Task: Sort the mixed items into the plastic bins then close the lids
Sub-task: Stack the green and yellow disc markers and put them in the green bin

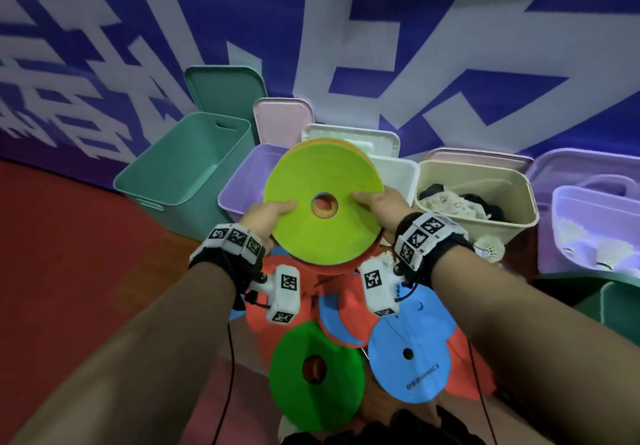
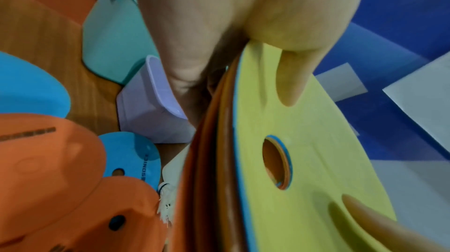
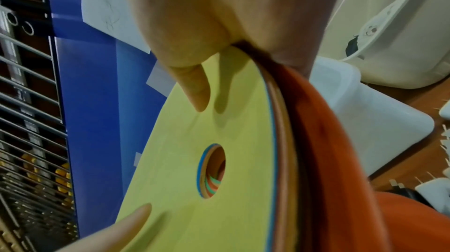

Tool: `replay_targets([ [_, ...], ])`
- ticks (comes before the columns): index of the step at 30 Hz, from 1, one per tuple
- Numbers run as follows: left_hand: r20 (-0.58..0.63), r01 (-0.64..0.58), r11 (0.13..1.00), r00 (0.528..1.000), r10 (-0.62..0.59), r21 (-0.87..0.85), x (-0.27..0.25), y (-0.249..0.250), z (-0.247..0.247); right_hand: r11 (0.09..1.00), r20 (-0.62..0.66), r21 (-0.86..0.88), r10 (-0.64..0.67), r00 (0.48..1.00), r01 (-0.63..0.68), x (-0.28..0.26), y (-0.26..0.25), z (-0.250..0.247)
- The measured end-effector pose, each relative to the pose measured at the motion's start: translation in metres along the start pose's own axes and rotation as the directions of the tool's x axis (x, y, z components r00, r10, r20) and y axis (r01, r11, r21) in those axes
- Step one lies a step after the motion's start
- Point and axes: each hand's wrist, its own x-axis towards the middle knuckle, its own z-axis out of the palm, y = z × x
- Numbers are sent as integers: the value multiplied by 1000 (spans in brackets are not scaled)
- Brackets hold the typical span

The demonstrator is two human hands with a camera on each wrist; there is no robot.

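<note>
Yellow-green disc on top, a stack of discs point(image 1: 323, 198) held up between both hands.

Left hand point(image 1: 268, 216) pinches the stack's rim at eight o'clock, thumb flat on top and fingers hidden beneath; right hand point(image 1: 381, 204) pinches it at three o'clock the same way. Behind the stack, at twelve o'clock, stand an open lilac bin point(image 1: 239, 188) and a white bin point(image 1: 398, 171); a teal bin point(image 1: 180, 167) sits at ten, a beige bin point(image 1: 519, 226) at two. Loose discs point(image 1: 408, 358) lie on the floor at six.

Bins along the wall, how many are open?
5, left to right: teal bin, lilac bin, white bin, beige bin, pale purple bin. The disc stack partly hides two; a green shape at right may be another.
</note>
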Motion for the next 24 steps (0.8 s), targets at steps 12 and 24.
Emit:
replay_targets([
  [12,23,107,958,993,-117,267,71,-45,-86,957,-13,-249,149,989,-147,1,41,70],
  [24,93,52,697,981,-169,715,98,-83,-119,714,-66,-549,481,874,-434,-39,106,104],
])
